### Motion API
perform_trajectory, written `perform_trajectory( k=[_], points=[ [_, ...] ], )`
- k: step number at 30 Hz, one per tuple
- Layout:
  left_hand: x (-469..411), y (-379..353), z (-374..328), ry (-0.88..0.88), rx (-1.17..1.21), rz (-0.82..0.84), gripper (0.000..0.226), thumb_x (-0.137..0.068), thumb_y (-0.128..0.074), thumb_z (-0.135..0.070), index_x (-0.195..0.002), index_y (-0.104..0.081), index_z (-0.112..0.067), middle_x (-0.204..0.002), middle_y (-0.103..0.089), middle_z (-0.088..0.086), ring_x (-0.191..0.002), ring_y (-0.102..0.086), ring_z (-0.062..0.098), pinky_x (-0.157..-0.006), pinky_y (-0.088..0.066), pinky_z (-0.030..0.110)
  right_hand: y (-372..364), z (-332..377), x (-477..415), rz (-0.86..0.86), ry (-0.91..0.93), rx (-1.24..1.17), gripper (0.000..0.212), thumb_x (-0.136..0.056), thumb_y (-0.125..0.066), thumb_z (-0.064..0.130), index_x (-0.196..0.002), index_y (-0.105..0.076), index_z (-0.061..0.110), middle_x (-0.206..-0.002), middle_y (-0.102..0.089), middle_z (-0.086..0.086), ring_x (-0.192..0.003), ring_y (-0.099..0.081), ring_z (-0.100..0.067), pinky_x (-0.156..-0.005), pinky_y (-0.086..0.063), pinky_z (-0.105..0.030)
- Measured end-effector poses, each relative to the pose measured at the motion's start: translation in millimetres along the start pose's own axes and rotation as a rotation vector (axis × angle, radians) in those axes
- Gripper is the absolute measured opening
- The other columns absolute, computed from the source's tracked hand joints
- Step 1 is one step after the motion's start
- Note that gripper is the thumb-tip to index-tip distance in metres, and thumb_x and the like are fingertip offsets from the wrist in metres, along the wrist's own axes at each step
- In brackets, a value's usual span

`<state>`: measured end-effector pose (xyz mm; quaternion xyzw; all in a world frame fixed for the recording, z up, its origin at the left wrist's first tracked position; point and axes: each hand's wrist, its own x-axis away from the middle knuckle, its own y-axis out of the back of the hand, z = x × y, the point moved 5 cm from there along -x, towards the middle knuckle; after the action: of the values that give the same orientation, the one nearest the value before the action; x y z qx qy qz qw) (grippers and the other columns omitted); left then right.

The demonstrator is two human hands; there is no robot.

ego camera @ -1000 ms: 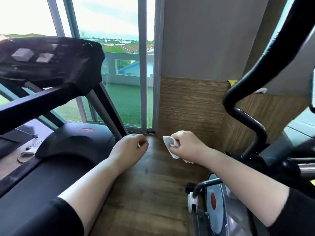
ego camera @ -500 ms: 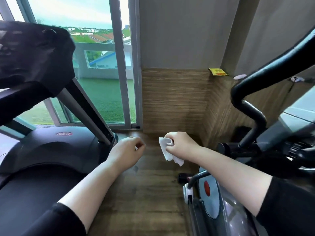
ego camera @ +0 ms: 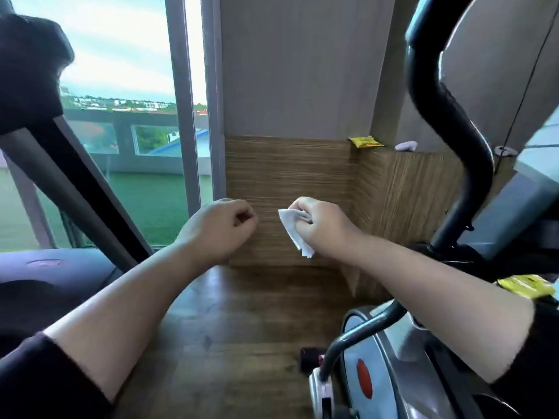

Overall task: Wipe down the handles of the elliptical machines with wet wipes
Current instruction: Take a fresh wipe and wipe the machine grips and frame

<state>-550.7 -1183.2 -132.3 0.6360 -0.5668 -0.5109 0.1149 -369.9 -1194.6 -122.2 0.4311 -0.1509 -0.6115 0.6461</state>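
The right hand (ego camera: 320, 228) is raised in front of the wood-grain wall panel (ego camera: 287, 170). Its fingers are curled inward and pinch the white crumpled wet wipe (ego camera: 292, 229) against the thumb. The free lower corner of the wipe hangs below the fist.

The left hand (ego camera: 217, 228) is at the same height, near the right hand but apart from it. Its fingers are curled into a loose fist with the thumb tip against the forefinger. No object is visible in it.

The black curved tubular handle (ego camera: 447, 116) of the elliptical machine rises at the right of the view, well apart from the wipe. Neither hand touches it. Below the right forearm lies the grey elliptical housing with a red oval mark (ego camera: 378, 376).

A yellow packet (ego camera: 364, 142) lies on the top ledge of the wall panel. A second yellow packet (ego camera: 527, 286) rests on the machine, just behind the right forearm.

The dark slanted treadmill upright (ego camera: 84, 189) stands at the left, in front of the tall window (ego camera: 121, 71). The brown wood-pattern floor (ego camera: 230, 328) runs between the two machines.
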Motion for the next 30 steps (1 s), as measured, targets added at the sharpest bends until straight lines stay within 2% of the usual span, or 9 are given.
perform_trajectory(
  k=[4, 8, 12, 17, 19, 21, 25, 27, 30],
  points=[
    [-20.9, -40.5, -13.9, -0.114, -0.042, -0.069, 0.014, -0.088, -0.059, -0.035, -0.076, -0.065, -0.03, -0.077, -0.06, -0.015, -0.074, -0.054, 0.005, -0.072, -0.047, 0.029, 5.4, -42.4, -7.0, -0.183, 0.026, -0.023, 0.028, -0.076, -0.046, 0.031, -0.09, -0.06, 0.01, -0.069, -0.064, -0.003, -0.057, -0.053, -0.013, -0.042, -0.036, -0.009],
    [-40.3, -66.5, -34.1, -0.215, -0.114, -0.154, 0.014, -0.086, -0.058, -0.033, -0.079, -0.068, -0.027, -0.075, -0.062, -0.015, -0.078, -0.058, 0.011, -0.074, -0.05, 0.03, 19.1, -81.3, -7.6, -0.351, 0.041, 0.027, 0.014, -0.083, -0.058, 0.026, -0.086, -0.059, 0.013, -0.075, -0.063, 0.004, -0.065, -0.055, -0.012, -0.055, -0.043, -0.022],
    [-39.6, -99.9, -50.4, -0.272, -0.128, -0.199, 0.022, -0.087, -0.056, -0.036, -0.066, -0.059, -0.032, -0.067, -0.058, -0.016, -0.075, -0.058, 0.014, -0.067, -0.046, 0.028, 32.6, -119.3, 20.3, -0.522, 0.042, -0.043, 0.013, -0.082, -0.051, 0.02, -0.083, -0.056, 0.008, -0.07, -0.06, -0.003, -0.064, -0.056, -0.019, -0.06, -0.048, -0.029],
    [-13.2, -126.7, -108.8, -0.486, -0.208, -0.222, 0.017, -0.089, -0.053, -0.036, -0.074, -0.058, -0.03, -0.077, -0.062, -0.013, -0.079, -0.058, 0.013, -0.07, -0.049, 0.029, 51.3, -174.9, 60.5, -0.592, -0.13, -0.208, 0.02, -0.082, -0.055, 0.024, -0.073, -0.059, 0.007, -0.072, -0.056, -0.001, -0.069, -0.054, -0.017, -0.069, -0.046, -0.028],
    [-5.6, -127.8, -143.6, -0.579, -0.209, -0.233, 0.017, -0.089, -0.05, -0.036, -0.082, -0.063, -0.027, -0.083, -0.063, -0.013, -0.082, -0.058, 0.012, -0.07, -0.048, 0.029, 63.1, -191.2, 73.2, -0.634, -0.194, -0.357, 0.026, -0.081, -0.057, 0.032, -0.078, -0.066, 0.008, -0.079, -0.063, -0.002, -0.077, -0.06, -0.02, -0.081, -0.05, -0.033],
    [-5.8, -124.1, -179.6, -0.668, -0.249, -0.258, 0.021, -0.089, -0.048, -0.035, -0.092, -0.068, -0.028, -0.091, -0.066, -0.012, -0.088, -0.059, 0.013, -0.075, -0.051, 0.032, 84.3, -198.1, 86.8, -0.792, -0.192, -0.52, 0.024, -0.083, -0.057, 0.033, -0.083, -0.07, 0.013, -0.085, -0.067, -0.002, -0.085, -0.063, -0.022, -0.086, -0.051, -0.036],
    [-18.0, -109.2, -238.5, -0.892, -0.519, -0.399, 0.027, -0.092, -0.044, -0.037, -0.101, -0.068, -0.03, -0.105, -0.068, -0.008, -0.104, -0.055, 0.017, -0.09, -0.047, 0.041, 142.8, -181.7, 128.4, -1.296, 0.092, -0.572, 0.021, -0.09, -0.039, 0.02, -0.093, -0.059, 0.016, -0.09, -0.059, 0.004, -0.092, -0.057, -0.02, -0.083, -0.046, -0.027],
    [-24.7, -96.4, -259.6, -0.938, -0.633, -0.496, 0.032, -0.093, -0.04, -0.039, -0.108, -0.066, -0.029, -0.113, -0.065, -0.006, -0.11, -0.053, 0.02, -0.093, -0.043, 0.041, 171.9, -168.1, 132.0, -1.322, 0.186, -0.501, 0.035, -0.094, -0.036, 0.009, -0.12, -0.057, 0.018, -0.093, -0.055, 0.015, -0.098, -0.06, -0.026, -0.085, -0.048, -0.027],
    [-42.3, -72.9, -276.2, -0.868, -0.814, -0.599, 0.04, -0.093, -0.036, -0.038, -0.123, -0.057, -0.022, -0.124, -0.058, 0.0, -0.118, -0.048, 0.022, -0.099, -0.038, 0.04, 202.0, -157.4, 108.2, -1.227, 0.058, -0.243, 0.042, -0.098, -0.037, 0.003, -0.139, -0.044, 0.006, -0.103, -0.051, 0.012, -0.118, -0.052, -0.03, -0.09, -0.044, -0.022]
  ],
)
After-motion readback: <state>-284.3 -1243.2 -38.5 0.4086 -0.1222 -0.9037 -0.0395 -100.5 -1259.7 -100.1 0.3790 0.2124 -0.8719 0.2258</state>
